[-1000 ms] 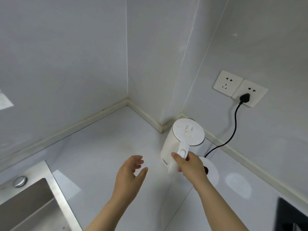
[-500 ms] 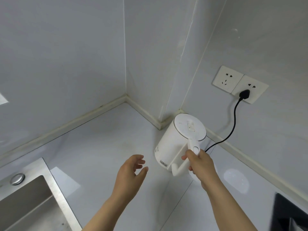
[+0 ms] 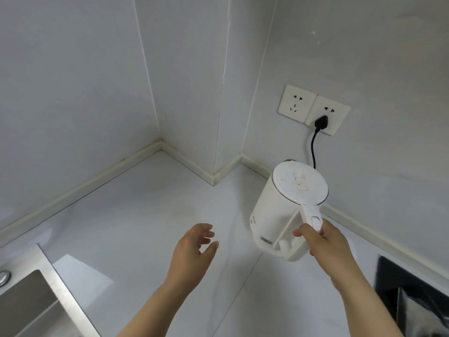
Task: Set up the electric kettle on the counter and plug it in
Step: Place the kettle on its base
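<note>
The white plastic electric kettle (image 3: 281,207), cylindrical with a flat round lid and a white handle, was held tilted in front of the wall that carried the double white wall socket (image 3: 313,109), below the socket and a little left of it; whether its underside touched the counter could not be told. The right hand (image 3: 320,244) had its fingers wrapped around the handle just below the lid release, thumb on the handle's inner side. A black plug (image 3: 321,122) sat in the right-hand outlet of the socket, and its black cord (image 3: 313,152) ran straight down from the socket and passed out of sight behind the kettle's lid. The left hand (image 3: 194,246) hovered over the glossy white countertop (image 3: 136,220), down and to the left of the socket and well apart from the kettle, its fingers loosely curled and spread, gripping nothing. Far to the lower left of the socket, the brushed steel sink (image 3: 29,295) was set into the countertop. Directly below the socket, at the picture's right edge, lay the dark corner of a black glass cooktop (image 3: 413,295).
</note>
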Demonstrator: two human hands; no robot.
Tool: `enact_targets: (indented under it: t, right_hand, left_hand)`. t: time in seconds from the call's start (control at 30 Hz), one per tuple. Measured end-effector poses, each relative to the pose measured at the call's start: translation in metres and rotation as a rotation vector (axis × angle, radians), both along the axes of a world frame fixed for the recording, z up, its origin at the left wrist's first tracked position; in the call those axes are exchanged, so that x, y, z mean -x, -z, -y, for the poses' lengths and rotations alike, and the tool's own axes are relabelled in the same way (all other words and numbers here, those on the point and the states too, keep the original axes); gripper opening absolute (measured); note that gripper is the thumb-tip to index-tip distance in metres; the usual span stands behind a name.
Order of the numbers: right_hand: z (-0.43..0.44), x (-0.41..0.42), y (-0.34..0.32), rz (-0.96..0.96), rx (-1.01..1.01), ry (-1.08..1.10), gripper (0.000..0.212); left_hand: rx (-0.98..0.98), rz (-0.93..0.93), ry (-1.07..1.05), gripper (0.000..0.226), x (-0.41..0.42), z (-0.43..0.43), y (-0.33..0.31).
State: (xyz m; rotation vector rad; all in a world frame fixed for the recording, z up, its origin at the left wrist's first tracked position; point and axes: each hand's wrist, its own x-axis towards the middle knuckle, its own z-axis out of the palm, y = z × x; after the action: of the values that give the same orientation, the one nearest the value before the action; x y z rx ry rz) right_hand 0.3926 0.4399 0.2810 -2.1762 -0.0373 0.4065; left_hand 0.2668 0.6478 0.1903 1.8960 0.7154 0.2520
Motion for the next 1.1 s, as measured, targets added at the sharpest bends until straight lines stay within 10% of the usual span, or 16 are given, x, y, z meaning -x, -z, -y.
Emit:
enact_targets:
  t: [0.2, 1.1]
  right_hand:
    - [0.031, -0.001, 0.015, -0.036, 0.005, 0.023, 0.015]
    - [0.040, -0.020, 0.039, -0.110, 0.051, -0.045, 0.029]
  left_hand:
    - [-0.009, -0.012, 0.026, 0.030, -0.008, 0.016, -0.001]
    - [-0.053, -0.045, 0.059, 0.029, -0.013, 0.026, 0.001]
